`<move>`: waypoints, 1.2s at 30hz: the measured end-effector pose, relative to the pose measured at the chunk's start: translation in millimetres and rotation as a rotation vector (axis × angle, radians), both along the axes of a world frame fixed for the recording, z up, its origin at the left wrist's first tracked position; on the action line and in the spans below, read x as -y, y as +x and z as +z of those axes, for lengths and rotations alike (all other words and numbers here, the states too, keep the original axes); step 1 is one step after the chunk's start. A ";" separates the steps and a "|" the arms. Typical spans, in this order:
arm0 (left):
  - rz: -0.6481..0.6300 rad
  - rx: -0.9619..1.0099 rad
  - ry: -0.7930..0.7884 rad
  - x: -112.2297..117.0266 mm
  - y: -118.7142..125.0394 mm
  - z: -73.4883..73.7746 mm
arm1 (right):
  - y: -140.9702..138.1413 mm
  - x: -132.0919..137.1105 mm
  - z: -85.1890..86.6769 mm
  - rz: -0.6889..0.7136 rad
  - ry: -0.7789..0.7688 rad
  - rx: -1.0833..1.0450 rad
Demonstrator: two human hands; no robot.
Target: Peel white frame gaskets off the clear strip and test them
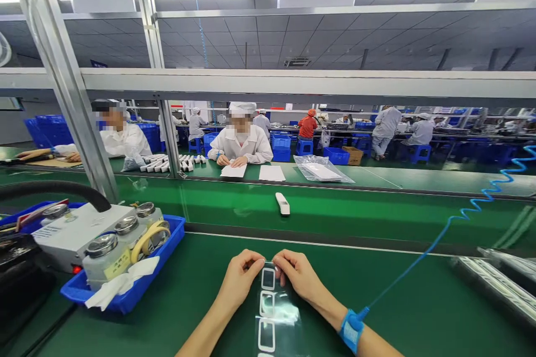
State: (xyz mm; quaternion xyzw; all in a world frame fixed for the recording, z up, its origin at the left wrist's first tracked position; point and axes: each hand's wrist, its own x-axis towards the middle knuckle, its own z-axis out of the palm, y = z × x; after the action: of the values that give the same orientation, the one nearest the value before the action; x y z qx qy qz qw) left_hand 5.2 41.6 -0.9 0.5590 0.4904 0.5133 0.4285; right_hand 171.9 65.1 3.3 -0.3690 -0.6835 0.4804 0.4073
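A clear plastic strip [288,321] lies between my hands on the green bench, carrying a column of white rounded rectangular frames [261,334]. At its far end, my left hand [238,279] pinches the top left corner between thumb and fingers. Close beside it, my right hand [302,276] grips the top right corner, its fingertips partly behind the strip. A blue wrist strap [350,332] circles my right wrist. The strip's near end runs out of the bottom of the view.
On the left, a blue tray [167,242] holds several lidded bottles, tape and a white box [77,234]. A white handheld device [282,204] rests on the green conveyor [355,209]. A coiled blue cord [435,245] runs right; packaged strips [498,284] lie there. Co-workers sit opposite.
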 end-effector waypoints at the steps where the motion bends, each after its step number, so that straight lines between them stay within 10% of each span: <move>1: -0.003 -0.004 -0.003 -0.1 0.0 0.2 | -0.1 0.7 1.4 0.010 0.003 0.004; 21: 0.053 -0.188 0.030 4.3 2.9 0.6 | 3.3 1.6 -1.7 0.027 0.038 0.144; 36: 0.013 0.026 -0.057 2.0 3.4 -2.7 | 0.9 4.3 -6.5 -0.043 0.088 0.125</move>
State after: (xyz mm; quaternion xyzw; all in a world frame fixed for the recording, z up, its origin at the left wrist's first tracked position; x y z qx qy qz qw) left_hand 8.6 39.6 -3.6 0.5368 0.5028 0.5089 0.4472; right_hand 172.8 60.8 -3.2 -0.3947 -0.7199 0.4169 0.3900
